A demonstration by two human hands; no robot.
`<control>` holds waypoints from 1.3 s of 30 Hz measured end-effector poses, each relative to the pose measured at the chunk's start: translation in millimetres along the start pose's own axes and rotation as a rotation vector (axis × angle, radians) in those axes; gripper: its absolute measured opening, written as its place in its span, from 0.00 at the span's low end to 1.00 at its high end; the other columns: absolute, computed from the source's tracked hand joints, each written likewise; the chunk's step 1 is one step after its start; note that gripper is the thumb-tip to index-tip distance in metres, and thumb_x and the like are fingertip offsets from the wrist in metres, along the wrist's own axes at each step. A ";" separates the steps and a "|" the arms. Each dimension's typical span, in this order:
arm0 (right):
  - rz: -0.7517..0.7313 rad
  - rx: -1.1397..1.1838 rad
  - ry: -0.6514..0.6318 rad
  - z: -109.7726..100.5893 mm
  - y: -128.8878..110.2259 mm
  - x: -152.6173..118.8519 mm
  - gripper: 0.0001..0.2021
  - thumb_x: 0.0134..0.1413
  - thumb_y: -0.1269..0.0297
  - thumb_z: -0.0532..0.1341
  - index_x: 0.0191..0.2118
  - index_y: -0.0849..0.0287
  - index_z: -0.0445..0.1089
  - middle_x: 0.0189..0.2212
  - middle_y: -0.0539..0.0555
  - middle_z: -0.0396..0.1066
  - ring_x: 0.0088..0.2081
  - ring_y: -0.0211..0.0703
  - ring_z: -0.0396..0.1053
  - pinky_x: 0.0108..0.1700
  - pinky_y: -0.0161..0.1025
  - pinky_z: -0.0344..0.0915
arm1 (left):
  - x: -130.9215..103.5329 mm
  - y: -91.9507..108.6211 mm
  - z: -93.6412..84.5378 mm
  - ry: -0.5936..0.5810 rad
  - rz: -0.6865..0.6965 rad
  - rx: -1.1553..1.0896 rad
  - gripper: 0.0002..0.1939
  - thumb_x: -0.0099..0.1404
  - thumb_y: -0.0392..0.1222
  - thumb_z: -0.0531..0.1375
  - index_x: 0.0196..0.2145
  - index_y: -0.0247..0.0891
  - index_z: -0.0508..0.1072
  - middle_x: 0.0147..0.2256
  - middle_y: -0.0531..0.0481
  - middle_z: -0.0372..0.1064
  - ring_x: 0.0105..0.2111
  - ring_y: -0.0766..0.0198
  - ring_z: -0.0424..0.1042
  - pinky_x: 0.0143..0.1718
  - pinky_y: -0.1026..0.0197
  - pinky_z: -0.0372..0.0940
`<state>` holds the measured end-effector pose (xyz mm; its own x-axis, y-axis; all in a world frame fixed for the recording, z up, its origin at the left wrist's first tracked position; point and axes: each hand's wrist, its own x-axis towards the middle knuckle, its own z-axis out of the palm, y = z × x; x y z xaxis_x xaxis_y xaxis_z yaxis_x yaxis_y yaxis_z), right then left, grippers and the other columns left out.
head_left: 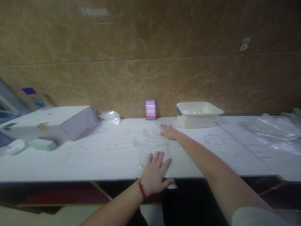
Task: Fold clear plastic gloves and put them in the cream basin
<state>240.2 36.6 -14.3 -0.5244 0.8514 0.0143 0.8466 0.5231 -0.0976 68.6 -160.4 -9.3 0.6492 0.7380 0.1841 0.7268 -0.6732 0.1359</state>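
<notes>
My left hand [155, 173], with a red bead bracelet at the wrist, is spread at the front edge of the white table, palm down. Farther back, my right hand [169, 131] lies with fingers apart near the front left of a cream plastic bin [199, 121]. Between and around both hands, a thin clear plastic sheet or bag [145, 144] lies flat on the tabletop; its outline is faint. Neither hand grips anything. Behind them a small upright phone-like object [150, 109] with a blurred pink screen leans against the wall.
A large white box [68, 122] stands at the left, with a pale green block [43, 144] before it. Crumpled clear plastic [110, 117] lies beside the box. Several clear bags [275, 130] are piled at the right on the white table [94, 166]. A marbled wall stands behind.
</notes>
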 end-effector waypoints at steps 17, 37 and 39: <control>0.211 -0.025 0.140 -9.6 -1.8 27.3 0.22 0.53 0.64 0.41 0.54 0.63 0.50 0.56 0.58 0.44 0.56 0.45 0.41 0.53 0.48 0.40 | -2.8 -0.1 -3.6 0.016 0.034 -0.001 0.32 0.55 0.62 0.43 0.55 0.50 0.45 0.57 0.45 0.35 0.55 0.47 0.37 0.50 0.41 0.38; 0.143 -0.010 0.114 -7.4 -57.4 43.0 0.22 0.52 0.65 0.41 0.54 0.52 0.49 0.56 0.50 0.46 0.57 0.49 0.36 0.51 0.61 0.30 | -3.7 1.4 -6.6 0.004 0.043 -0.035 0.34 0.53 0.63 0.43 0.55 0.50 0.44 0.57 0.43 0.37 0.55 0.46 0.39 0.49 0.41 0.39; 0.034 -0.027 0.121 -10.6 -66.9 42.5 0.23 0.49 0.70 0.43 0.53 0.50 0.52 0.55 0.48 0.48 0.57 0.45 0.36 0.52 0.59 0.28 | -3.7 1.6 -6.5 0.006 0.042 -0.038 0.34 0.54 0.64 0.42 0.55 0.49 0.45 0.57 0.44 0.37 0.55 0.47 0.39 0.50 0.41 0.39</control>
<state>162.2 38.2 3.5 -0.4822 0.8661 0.1316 0.8666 0.4936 -0.0734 65.9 -164.6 -3.5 0.6776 0.7087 0.1964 0.6897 -0.7051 0.1648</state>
